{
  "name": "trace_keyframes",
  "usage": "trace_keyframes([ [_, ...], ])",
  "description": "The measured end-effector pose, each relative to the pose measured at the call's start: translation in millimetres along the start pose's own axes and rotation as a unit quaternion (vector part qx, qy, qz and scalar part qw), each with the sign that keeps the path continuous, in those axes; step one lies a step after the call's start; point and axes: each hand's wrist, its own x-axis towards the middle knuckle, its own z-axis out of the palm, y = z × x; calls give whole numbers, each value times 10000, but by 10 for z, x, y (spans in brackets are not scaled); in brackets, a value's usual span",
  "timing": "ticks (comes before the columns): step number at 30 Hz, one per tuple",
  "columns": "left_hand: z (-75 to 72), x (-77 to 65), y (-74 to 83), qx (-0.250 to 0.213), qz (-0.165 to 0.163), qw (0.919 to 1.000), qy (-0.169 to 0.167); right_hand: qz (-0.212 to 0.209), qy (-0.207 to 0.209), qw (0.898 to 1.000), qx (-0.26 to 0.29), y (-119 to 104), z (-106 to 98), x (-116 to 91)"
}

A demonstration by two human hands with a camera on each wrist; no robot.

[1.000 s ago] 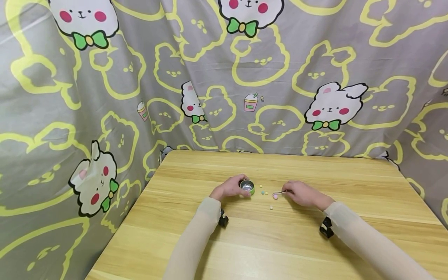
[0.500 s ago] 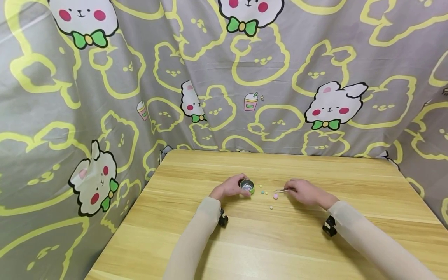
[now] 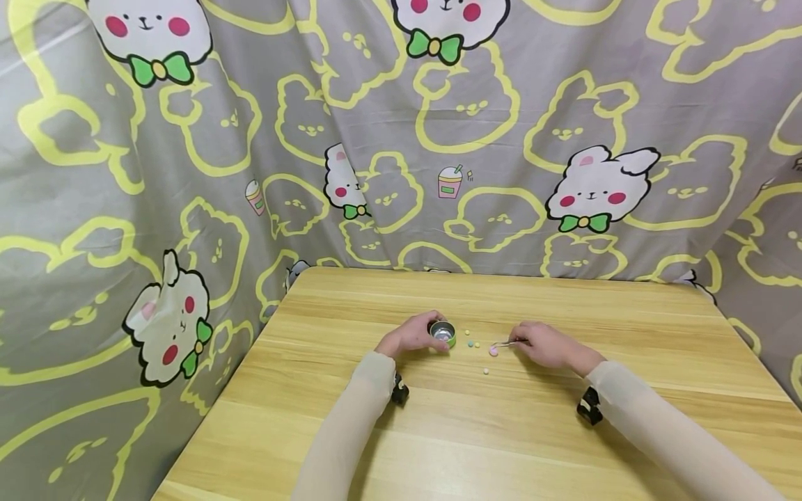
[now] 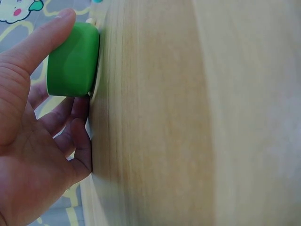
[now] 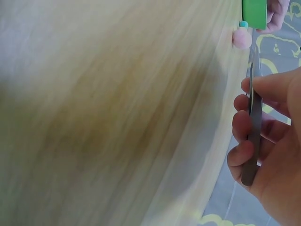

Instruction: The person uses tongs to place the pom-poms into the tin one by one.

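On the table, my left hand (image 3: 415, 335) grips a small round-cornered green tin (image 3: 449, 344), its silvery inside facing up. Something small and pinkish shows at its bottom. The left wrist view has the thumb against the green tin (image 4: 73, 61). My right hand (image 3: 546, 344) pinches metal tweezers (image 5: 255, 122) whose tips point left. Those tips are at a pink ball (image 3: 493, 352), the largest one on the table; whether they grip it I cannot tell. Between tin and tweezers lie a teal ball (image 3: 470, 344) and two small yellow ones (image 3: 477, 345).
A pale small ball (image 3: 485, 371) lies nearer the front than the others. The wooden table (image 3: 451, 431) runs back to a grey patterned curtain (image 3: 401, 139), which also hangs at both sides. Each wrist wears a black camera.
My right hand shifted slightly right, lifting the tweezer tips off the pink ball, then the tips came back down to it. The left hand and tin stay in place.
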Motion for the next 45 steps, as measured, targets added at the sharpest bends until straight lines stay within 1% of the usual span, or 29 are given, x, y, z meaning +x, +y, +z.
trace_keyframes([
  [6,-3,13,-2,-1,33,10000,18,-162,2,9999,-33,2,-7,8],
  [16,2,-4,17,40,-13,10000,15,-231,62,9996,-129,29,11,9],
  [24,8,-4,21,-25,-23,10000,27,-181,117,9997,-64,27,9,6],
  [30,17,-17,29,-240,-118,9996,55,-79,206,9998,19,31,0,24],
  [39,11,-16,25,-186,-92,9998,69,-198,359,9992,-1,-40,-65,77],
  [45,9,-14,28,-172,-90,9998,68,-162,314,9994,62,-105,-108,141],
])
